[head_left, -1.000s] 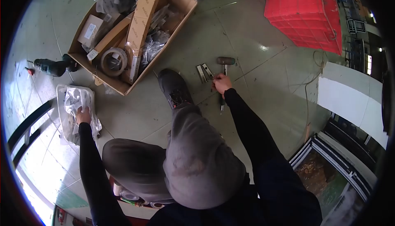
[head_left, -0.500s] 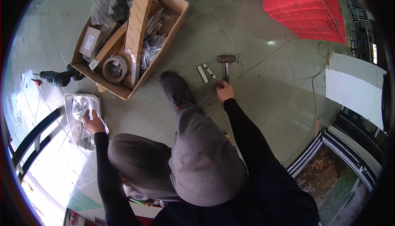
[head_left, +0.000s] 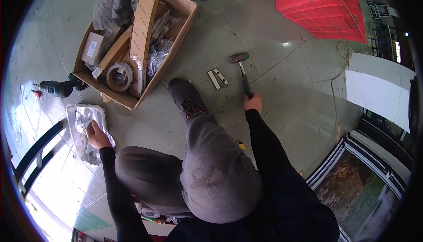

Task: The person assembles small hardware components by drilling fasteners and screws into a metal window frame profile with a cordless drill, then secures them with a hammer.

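Observation:
My right hand (head_left: 253, 103) is wrapped round the lower end of the handle of a mallet (head_left: 245, 75), whose brown and green head points away from me. Left of the mallet, two small metal pieces (head_left: 217, 78) lie side by side on the floor. At the left, my left hand (head_left: 96, 135) is at a white tray (head_left: 104, 117) lined with clear plastic bags. Its fingers are bent over the plastic, and what they may hold is too small to make out.
A cardboard box (head_left: 178, 43) with tape, long cartons and bagged parts stands ahead on the left. Beside it lies a power drill (head_left: 57, 87). My shoe (head_left: 186, 95) is in the middle. A red quilted block (head_left: 319, 8) and white panels (head_left: 376, 90) are at the right, with framed panes below.
My right hand has moved slightly right and back and now grips the mallet's handle. The mallet has tilted. My left hand has shifted a little over the tray.

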`<state>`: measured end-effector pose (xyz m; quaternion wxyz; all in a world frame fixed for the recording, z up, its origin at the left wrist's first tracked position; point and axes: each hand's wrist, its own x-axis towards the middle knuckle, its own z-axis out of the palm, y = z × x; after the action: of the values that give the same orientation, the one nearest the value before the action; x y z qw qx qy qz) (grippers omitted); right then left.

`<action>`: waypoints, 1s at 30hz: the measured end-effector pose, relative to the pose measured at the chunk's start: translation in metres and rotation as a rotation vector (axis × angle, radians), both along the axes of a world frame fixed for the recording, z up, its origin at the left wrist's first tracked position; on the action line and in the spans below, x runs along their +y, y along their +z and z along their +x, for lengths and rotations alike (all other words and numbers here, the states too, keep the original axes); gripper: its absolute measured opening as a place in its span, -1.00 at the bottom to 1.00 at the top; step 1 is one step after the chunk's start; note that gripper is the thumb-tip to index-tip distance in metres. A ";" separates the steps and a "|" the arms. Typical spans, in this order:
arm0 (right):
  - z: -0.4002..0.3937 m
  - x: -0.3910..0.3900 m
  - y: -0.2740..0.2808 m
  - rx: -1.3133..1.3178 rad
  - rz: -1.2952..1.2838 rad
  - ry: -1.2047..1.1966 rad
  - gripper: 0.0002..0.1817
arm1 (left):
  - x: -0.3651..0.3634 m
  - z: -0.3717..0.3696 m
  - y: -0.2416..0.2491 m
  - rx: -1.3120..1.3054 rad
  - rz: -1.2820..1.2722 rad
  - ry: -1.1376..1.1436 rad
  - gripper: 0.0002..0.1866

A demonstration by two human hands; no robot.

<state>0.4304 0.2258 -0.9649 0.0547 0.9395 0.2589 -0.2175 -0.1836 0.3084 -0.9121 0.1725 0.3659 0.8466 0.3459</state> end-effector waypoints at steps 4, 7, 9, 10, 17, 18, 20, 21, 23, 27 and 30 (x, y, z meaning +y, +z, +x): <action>0.014 0.023 0.034 -0.132 0.159 0.049 -0.49 | 0.027 0.028 0.023 -0.031 0.176 0.040 -0.64; 0.023 0.037 0.066 -0.093 0.246 0.147 -0.56 | 0.059 0.088 0.064 -0.136 0.396 -0.191 -0.69; 0.038 0.045 0.093 -0.085 0.336 0.241 -0.60 | 0.074 0.179 0.143 -0.439 0.481 -0.490 -0.68; 0.044 0.052 0.114 -0.080 0.373 0.257 -0.62 | 0.066 0.233 0.201 -0.568 0.465 -0.611 -0.68; 0.132 0.095 0.324 -0.204 0.655 0.213 -0.63 | -0.094 0.429 0.422 -0.943 0.693 -1.876 -0.61; 0.154 0.098 0.336 -0.218 0.735 0.166 -0.63 | -0.113 0.433 0.428 -1.081 0.605 -1.859 -0.66; 0.202 0.107 0.338 -0.253 0.894 0.151 -0.63 | -0.138 0.433 0.440 -1.156 0.631 -1.853 -0.71; 0.224 0.108 0.330 -0.277 0.988 0.174 -0.63 | -0.151 0.428 0.445 -1.258 0.620 -1.870 -0.69; 0.243 0.107 0.328 -0.230 0.885 0.005 -0.59 | -0.167 0.421 0.439 -1.193 0.506 -1.929 -0.62; 0.249 0.112 0.297 -0.043 1.057 -0.275 -0.57 | -0.160 0.442 0.434 -0.976 0.295 -2.037 -0.59; 0.245 0.101 0.276 0.128 1.005 -0.285 -0.57 | -0.184 0.470 0.439 -1.147 0.089 -2.125 -0.54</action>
<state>0.6758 0.3271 -0.6891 -0.4489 0.8605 0.2036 -0.1289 0.2869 0.1248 -0.4731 0.7089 0.6781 -0.0890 0.1723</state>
